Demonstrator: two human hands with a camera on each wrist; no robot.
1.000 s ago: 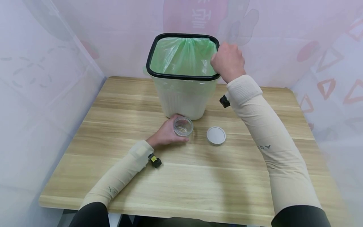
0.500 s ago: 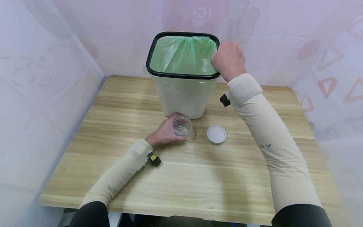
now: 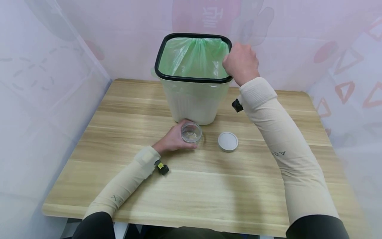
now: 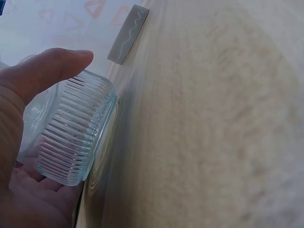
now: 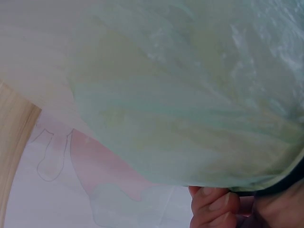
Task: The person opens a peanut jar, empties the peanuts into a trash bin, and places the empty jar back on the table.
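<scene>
In the head view, a clear glass jar stands without its lid on the table, and my left hand holds it from the left side. Its ribbed wall shows between thumb and fingers in the left wrist view. Behind it is a whitish trash can lined with a green plastic bag. My right hand grips the can's black rim on the right side. Curled fingertips show under the rim in the right wrist view. A round white lid lies right of the jar.
The wooden table carries everything. Printed cloth walls stand behind it and at both sides. The can is near the table's back edge, and the jar is close to the can's base.
</scene>
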